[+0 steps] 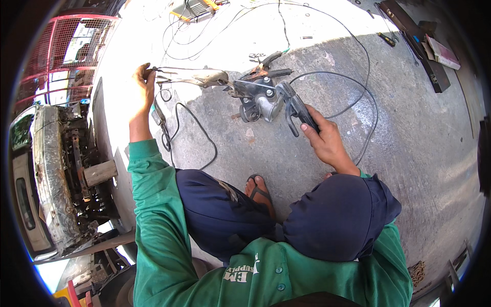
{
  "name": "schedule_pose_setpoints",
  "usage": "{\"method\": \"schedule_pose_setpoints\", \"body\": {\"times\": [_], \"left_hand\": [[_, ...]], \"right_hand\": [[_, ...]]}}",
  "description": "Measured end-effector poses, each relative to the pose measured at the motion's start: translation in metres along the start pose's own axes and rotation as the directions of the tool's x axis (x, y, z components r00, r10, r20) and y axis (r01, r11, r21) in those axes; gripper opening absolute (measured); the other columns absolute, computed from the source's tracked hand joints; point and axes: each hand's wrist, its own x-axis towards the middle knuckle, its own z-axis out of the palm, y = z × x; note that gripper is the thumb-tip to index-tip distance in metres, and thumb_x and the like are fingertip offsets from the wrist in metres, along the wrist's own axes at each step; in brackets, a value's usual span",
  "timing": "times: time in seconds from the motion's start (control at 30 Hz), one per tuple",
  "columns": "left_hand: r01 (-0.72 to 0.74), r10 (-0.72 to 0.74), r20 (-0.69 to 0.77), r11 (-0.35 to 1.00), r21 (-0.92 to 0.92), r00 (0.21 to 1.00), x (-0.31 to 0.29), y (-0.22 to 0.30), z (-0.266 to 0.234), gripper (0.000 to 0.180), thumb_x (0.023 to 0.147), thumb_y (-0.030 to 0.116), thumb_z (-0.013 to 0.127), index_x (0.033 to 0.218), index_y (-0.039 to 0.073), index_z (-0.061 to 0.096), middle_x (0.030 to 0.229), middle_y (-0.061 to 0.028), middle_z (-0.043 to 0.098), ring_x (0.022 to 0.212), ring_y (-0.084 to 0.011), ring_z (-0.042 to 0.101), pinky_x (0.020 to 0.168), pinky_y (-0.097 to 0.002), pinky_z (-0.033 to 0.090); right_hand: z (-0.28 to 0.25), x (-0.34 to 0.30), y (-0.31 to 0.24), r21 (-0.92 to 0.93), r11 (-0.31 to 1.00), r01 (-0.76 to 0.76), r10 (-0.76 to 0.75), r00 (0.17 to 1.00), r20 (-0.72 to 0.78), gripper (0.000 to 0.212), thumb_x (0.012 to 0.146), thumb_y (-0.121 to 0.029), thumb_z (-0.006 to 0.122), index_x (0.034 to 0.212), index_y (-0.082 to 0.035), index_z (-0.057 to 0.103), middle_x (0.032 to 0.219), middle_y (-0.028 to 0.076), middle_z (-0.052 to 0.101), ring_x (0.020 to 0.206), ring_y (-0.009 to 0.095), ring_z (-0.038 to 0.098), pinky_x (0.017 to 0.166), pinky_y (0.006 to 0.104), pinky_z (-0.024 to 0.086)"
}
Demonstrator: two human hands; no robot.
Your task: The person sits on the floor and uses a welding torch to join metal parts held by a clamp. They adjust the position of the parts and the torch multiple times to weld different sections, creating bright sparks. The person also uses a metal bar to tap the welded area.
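Note:
My right hand [329, 140] is closed round the black handle of a welding electrode holder [306, 113]. A thin welding rod [251, 83] runs left from its jaws toward a dark metal bracket assembly [250, 91] with bolts and a grey cast piece. From that assembly a worn, light-coloured metal arm [204, 78] stretches left. At the arm's forked far-left end my left hand [145, 82] pinches the tip; its fingers are partly hidden. A ground clamp [270, 66] with black handles and copper-coloured jaws rests against the top of the assembly. Whether the rod touches metal I cannot tell.
Black cables [376, 110] loop across the concrete floor on the right. A handheld tool with a cord [157, 116] lies below my left hand. A welding machine [194, 9] stands at the far side. Beyond, a screwdriver [386, 39] lies near a long metal beam [419, 48].

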Motion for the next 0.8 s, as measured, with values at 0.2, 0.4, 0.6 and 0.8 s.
{"method": "schedule_pose_setpoints", "body": {"times": [0.2,0.4,0.6,0.8], "left_hand": [[0.013,-0.014,0.010,0.997,0.071,1.000,-0.002,0.015,-0.003,0.035,0.103,0.013,0.069,0.133,-0.004,0.068,0.117,-0.0206,0.078,0.107,-0.0264,0.076,0.097,-0.0372,0.058],[-0.008,0.007,0.008,1.000,0.027,1.000,-0.002,0.003,-0.006,0.039,0.103,0.020,0.070,0.135,-0.002,0.069,0.120,-0.0189,0.079,0.109,-0.0267,0.076,0.100,-0.0398,0.057],[0.032,-0.034,0.028,0.997,0.076,0.999,-0.003,0.018,-0.006,0.040,0.103,0.021,0.069,0.136,-0.003,0.068,0.124,-0.0198,0.078,0.114,-0.0288,0.075,0.104,-0.0389,0.055],[0.027,-0.030,0.047,0.997,0.069,0.998,0.002,0.003,-0.006,0.041,0.104,0.020,0.069,0.136,-0.005,0.067,0.126,-0.0230,0.076,0.117,-0.0303,0.074,0.105,-0.0388,0.055]], "right_hand": [[-0.005,0.004,0.002,-0.046,0.999,-0.027,0.027,0.999,0.018,0.054,0.104,-0.025,0.067,0.150,0.001,0.055,0.094,0.026,0.072,0.087,0.036,0.075,0.082,0.0436,0.055],[-0.003,0.005,0.008,-0.019,0.999,-0.034,0.034,0.999,0.010,0.054,0.104,-0.025,0.068,0.149,0.002,0.056,0.093,0.026,0.071,0.086,0.035,0.074,0.082,0.0432,0.055],[-0.008,0.006,0.000,0.005,0.999,-0.036,0.036,0.999,-0.035,0.055,0.103,-0.025,0.069,0.150,0.002,0.056,0.091,0.026,0.071,0.083,0.033,0.073,0.081,0.0422,0.055],[-0.012,0.009,0.002,-0.040,0.996,-0.075,0.076,0.997,0.025,0.054,0.104,-0.025,0.068,0.150,0.000,0.056,0.086,0.022,0.070,0.078,0.032,0.071,0.078,0.0419,0.054]]}}
